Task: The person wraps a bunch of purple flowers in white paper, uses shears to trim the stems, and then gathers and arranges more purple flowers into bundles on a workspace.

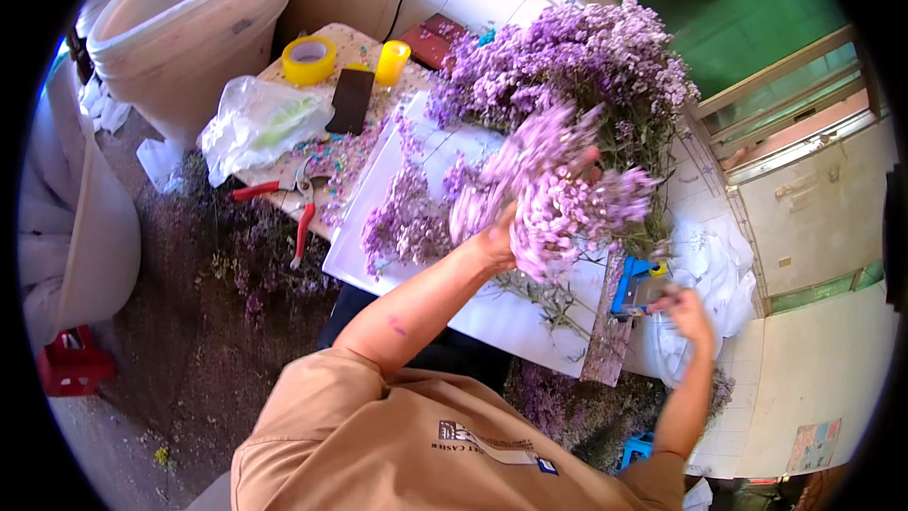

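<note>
My left hand (pixel 499 238) is closed around a bunch of small purple flowers (pixel 558 218), partly blurred by motion, above a white board (pixel 539 331). The blossoms hide most of the fingers. Off to the right, my right hand (pixel 689 315) is beside a blue tape dispenser (pixel 627 289) with a yellow roll at the board's right edge. Motion smears its fingers, so their hold is unclear. A smaller purple bunch (pixel 411 222) lies on the board's left side. Behind the held bunch rises a large heap of purple flowers (pixel 596 66) with green stems.
Red-handled pruning shears (pixel 303 213), a plastic bag (pixel 265 123), a dark phone (pixel 351 101) and a yellow tape roll (pixel 309 61) lie on the speckled table at left. Stacked white tubs (pixel 189 38) stand beyond. Plant scraps cover the floor. White plastic (pixel 714 274) bulges at right.
</note>
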{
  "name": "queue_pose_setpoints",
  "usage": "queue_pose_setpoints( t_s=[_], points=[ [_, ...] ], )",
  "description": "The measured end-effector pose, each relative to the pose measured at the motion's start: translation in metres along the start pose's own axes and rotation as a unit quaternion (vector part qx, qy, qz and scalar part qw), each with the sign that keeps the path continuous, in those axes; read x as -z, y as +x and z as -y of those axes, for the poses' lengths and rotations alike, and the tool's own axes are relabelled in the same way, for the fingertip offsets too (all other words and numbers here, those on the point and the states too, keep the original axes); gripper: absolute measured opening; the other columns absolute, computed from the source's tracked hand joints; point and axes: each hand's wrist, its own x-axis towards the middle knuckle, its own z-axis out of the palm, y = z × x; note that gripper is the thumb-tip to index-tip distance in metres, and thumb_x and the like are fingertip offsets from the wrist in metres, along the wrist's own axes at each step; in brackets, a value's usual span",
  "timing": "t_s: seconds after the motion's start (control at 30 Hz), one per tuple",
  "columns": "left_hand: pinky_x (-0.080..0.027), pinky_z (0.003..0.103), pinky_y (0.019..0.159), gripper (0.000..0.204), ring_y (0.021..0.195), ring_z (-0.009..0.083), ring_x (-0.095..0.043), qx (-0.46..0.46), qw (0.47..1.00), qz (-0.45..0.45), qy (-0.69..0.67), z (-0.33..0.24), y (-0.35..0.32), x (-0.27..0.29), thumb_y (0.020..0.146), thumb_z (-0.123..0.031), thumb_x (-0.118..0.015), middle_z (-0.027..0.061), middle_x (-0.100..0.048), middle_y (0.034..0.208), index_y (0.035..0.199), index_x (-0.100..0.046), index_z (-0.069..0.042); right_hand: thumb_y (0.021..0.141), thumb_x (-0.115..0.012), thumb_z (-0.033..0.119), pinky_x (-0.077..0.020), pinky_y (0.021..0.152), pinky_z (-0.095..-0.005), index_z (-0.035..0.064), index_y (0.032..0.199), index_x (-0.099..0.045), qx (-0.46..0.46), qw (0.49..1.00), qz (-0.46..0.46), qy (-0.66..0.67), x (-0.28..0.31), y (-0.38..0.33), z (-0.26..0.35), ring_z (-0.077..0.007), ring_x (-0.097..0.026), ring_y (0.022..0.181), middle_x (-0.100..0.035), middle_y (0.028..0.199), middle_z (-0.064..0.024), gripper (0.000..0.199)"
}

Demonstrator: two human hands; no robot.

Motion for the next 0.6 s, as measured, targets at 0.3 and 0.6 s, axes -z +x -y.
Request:
queue_pose_setpoints(
  t_s=[0.3,0.6],
  points=[
    [-0.034,0.047,0.121,0.087,0.145,0.0283,-0.042,0.052,0.988,-0.093,0.114,-0.023,-0.102,0.002,0.099,-0.057,-0.06,0.0145,-0.041,0.16,0.162,-0.024,-0.008,0.067,-0.092,0.01,-0.0375,0.115,-0.0359,0.0071,0.159,-0.034,0.063,0.991,0.078,-0.091,-0.106,0.048,0.051,-0.0265,-0.053,0.135,-0.059,0.14,-0.0189,0.109],
    [-0.051,0.037,0.097,0.066,0.113,0.02,-0.059,0.3,0.871,-0.102,0.374,-0.09,-0.122,0.028,0.072,0.0,-0.071,0.0118,-0.065,0.128,0.136,-0.057,-0.001,0.071,-0.088,0.001,-0.0534,0.097,-0.0325,-0.0028,0.145,-0.051,0.233,0.97,0.0,0.064,-0.194,0.066,0.148,-0.0193,-0.068,0.113,-0.069,0.129,-0.0166,0.083]
  ],
)
